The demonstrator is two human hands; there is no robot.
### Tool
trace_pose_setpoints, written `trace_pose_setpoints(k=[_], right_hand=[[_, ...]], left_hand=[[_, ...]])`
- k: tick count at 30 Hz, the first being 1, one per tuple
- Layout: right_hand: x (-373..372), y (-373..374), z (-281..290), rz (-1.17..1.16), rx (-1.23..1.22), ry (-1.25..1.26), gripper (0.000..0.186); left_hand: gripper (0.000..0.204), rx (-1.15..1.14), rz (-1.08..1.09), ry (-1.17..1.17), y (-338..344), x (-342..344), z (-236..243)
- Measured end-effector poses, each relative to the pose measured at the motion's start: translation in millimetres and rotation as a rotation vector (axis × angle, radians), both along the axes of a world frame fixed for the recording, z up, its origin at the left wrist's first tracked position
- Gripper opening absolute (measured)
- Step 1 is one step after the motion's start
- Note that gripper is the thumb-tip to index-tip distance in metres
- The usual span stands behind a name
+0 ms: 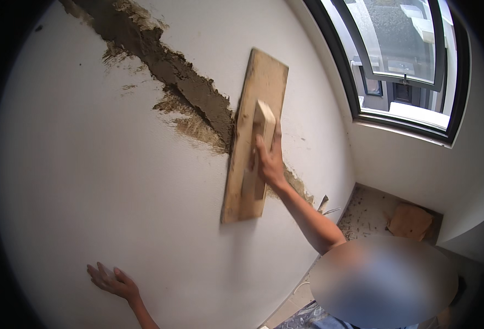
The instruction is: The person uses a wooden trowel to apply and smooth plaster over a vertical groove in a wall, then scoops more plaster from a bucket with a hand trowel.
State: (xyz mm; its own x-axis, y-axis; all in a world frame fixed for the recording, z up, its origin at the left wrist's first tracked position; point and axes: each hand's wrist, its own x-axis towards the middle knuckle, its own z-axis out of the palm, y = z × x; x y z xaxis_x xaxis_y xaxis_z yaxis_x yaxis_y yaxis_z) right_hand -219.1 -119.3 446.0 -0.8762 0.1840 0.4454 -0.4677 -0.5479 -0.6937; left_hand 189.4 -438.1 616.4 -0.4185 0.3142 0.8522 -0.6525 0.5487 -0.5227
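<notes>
My right hand (270,159) grips the handle of a long wooden plastering float (270,71). The float's board stands steeply tilted against the white wall (110,181), over a rough diagonal band of wet brown mortar (181,82). The board hides part of that band, which shows again as a thinner patch to its lower right. At the lower left, my left hand (113,281) is open with fingers apart and holds nothing. It is close to the wall; whether it touches cannot be made out.
A dark-framed window (406,88) with its sash tilted is at the upper right. Below it, a brown flat piece (411,221) lies on a floor (371,211) strewn with debris. A short pipe-like stub (323,204) juts near the band's lower end. A blurred patch hides the lower right.
</notes>
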Motion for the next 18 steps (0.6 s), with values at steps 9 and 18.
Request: trace_pose_setpoints(k=[9, 18], right_hand=[[-6, 6, 34, -0.151, 0.011, 0.072, 0.075], [30, -11, -26, -0.129, 0.09, 0.017, 0.076]], left_hand=[[0.046, -0.005, 0.005, 0.004, -5, 3, -1], [0.044, 0.003, -0.043, 0.009, 3, -1, 2]])
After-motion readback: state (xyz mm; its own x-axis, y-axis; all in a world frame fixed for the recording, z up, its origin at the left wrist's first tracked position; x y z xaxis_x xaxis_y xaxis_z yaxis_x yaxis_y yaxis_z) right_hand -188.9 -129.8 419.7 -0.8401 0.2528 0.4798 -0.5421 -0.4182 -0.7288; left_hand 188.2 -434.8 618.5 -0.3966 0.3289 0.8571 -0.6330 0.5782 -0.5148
